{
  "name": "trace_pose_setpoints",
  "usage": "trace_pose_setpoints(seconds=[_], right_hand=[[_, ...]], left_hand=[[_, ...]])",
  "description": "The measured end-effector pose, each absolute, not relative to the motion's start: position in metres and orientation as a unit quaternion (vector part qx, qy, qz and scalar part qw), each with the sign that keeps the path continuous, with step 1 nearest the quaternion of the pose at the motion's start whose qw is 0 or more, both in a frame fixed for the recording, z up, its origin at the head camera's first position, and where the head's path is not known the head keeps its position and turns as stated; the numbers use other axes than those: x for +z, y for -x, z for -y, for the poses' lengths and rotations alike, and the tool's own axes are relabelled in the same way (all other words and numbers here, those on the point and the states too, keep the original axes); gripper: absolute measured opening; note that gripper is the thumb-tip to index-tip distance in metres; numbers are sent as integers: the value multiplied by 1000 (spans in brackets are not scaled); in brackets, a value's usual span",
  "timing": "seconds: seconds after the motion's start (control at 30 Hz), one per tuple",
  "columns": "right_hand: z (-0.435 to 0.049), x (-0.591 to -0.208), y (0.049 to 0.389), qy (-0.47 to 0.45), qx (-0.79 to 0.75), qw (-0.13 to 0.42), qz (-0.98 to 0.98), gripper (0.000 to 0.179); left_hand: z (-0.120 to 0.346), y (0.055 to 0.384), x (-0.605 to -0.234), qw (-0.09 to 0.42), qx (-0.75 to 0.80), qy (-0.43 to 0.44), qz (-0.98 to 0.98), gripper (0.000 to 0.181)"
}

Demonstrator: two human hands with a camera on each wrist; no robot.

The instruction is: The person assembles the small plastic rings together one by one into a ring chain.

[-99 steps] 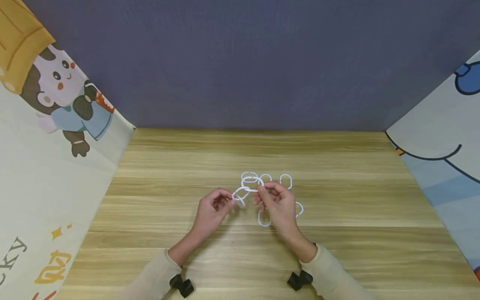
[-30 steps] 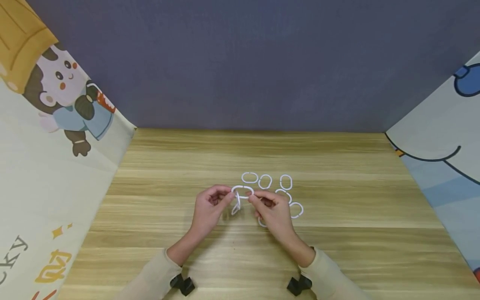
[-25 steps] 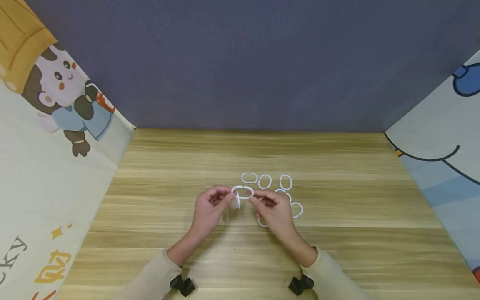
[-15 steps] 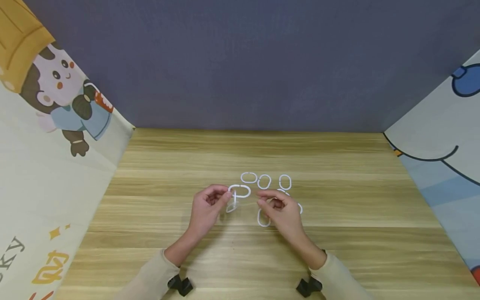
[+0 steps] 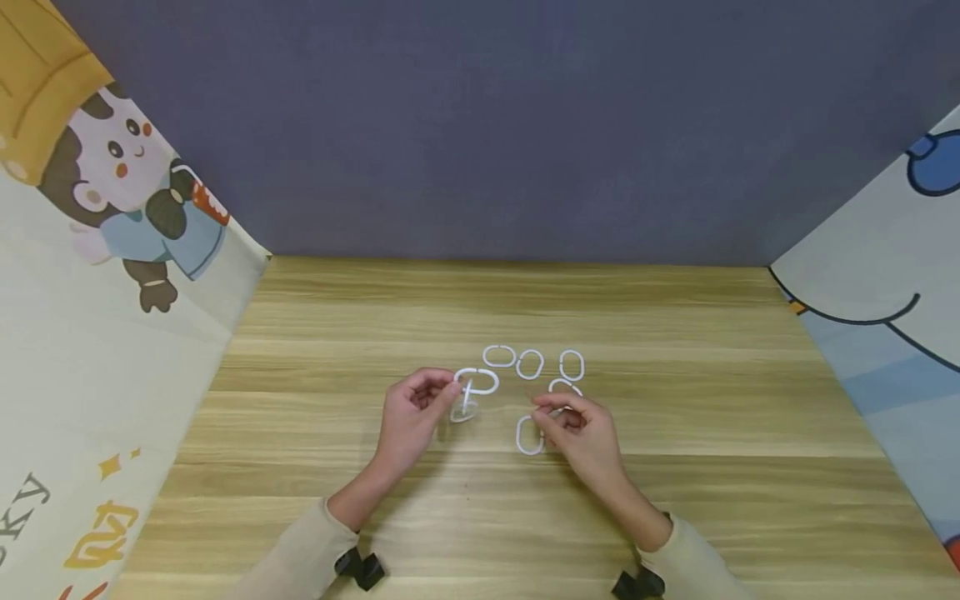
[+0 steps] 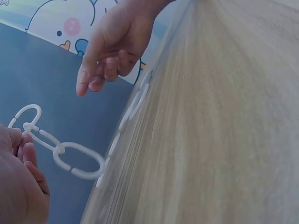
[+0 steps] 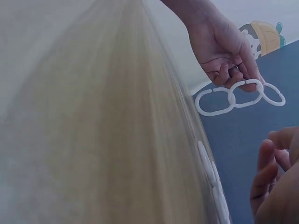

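My left hand (image 5: 412, 410) pinches a short chain of white plastic oval links. Its top link (image 5: 497, 382) juts out to the right from my thumb and fingertips, and the others dangle beneath. In the left wrist view three links show threaded together, the lowest link (image 6: 86, 176) hanging free, each with a small gap in its side. My right hand (image 5: 588, 433) holds nothing; its fingers are loosely bent over the loose links. One loose link (image 5: 518, 435) lies just left of it, and another link (image 5: 564, 381) peeks out beyond its fingers. The hand hides part of this group.
Farther back on the wooden table (image 5: 337, 333) lie three more loose links: a sideways link (image 5: 485, 357), a rounder-looking link (image 5: 542, 364) beside it and an upright link (image 5: 582, 365). A dark panel (image 5: 517, 133) stands behind, with printed side walls left and right.
Earlier both hands held a link of the chain between them. My right hand has let go and moved right, over the loose links. My left hand has shifted slightly left, still holding the chain.
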State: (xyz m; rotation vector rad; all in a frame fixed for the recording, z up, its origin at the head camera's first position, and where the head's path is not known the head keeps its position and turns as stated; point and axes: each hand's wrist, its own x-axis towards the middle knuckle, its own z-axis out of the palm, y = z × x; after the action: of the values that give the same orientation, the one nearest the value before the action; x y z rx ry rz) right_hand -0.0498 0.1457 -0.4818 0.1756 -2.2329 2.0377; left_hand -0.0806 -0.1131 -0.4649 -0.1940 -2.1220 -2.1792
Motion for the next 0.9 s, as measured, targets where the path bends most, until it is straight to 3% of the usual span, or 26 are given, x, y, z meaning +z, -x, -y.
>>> trace_pose_setpoints(seconds=[0.27,0.6,0.9], right_hand=[[-150,-491,48,-50,654,63,753,17],[-150,-500,42,-70,627,20,776,19],[-146,-504,37,-91,590,60,800,23]], left_hand=[[113,80,-464,44,-717,66,692,14],[112,78,-464,46,-717,69,693,14],[111,77,-465,44,-717,71,692,14]])
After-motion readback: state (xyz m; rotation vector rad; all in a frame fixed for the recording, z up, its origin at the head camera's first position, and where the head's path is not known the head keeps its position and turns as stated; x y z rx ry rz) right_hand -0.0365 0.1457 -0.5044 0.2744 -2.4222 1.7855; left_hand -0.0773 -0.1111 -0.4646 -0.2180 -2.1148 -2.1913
